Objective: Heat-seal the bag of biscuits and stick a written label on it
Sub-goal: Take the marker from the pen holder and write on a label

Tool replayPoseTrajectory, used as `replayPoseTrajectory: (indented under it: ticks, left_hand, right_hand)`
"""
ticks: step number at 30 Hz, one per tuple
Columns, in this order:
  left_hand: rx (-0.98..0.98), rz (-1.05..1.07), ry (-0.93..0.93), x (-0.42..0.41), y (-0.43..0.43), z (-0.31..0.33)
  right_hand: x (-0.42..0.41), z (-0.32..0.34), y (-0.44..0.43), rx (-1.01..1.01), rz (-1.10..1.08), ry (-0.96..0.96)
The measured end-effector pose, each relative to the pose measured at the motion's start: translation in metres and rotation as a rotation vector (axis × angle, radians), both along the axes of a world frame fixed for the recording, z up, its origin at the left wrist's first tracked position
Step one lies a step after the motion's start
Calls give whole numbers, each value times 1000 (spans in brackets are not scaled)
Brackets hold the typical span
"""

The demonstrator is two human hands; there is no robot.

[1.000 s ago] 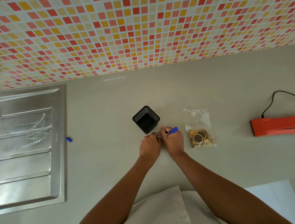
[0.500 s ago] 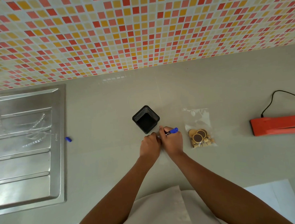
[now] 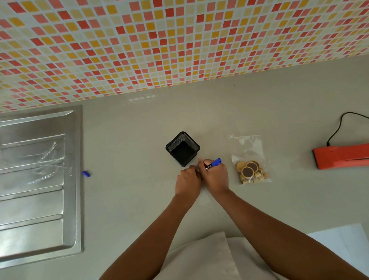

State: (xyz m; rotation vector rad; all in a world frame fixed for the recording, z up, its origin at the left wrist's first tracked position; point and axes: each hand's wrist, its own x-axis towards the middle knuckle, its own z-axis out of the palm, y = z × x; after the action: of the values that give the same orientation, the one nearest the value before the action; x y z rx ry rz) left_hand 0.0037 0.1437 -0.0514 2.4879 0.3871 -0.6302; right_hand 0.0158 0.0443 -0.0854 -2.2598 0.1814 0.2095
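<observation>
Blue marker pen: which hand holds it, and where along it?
Right hand grips the blue marker pen by its lower barrel; blue rear end sticks out.

Whatever lay under the left hand (image 3: 187, 179) and right hand (image 3: 214, 175) stayed hidden. The orange sealer (image 3: 347, 155) ran off the right edge; the marker (image 3: 213, 164) tip was covered.

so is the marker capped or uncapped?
Uncapped. The blue cap lies alone on the counter beside the drainboard, far from the marker in the right hand.

I see the clear bag (image 3: 249, 158) of round biscuits (image 3: 251, 171) lying flat just right of my right hand (image 3: 215, 176).
</observation>
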Motion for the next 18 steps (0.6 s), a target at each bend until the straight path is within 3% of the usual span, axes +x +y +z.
replayPoseTrajectory:
  ticks: [18]
  left_hand:
    - [26, -37, 15, 0, 0, 2]
  right_hand:
    - [-2, -2, -12, -28, -28, -79]
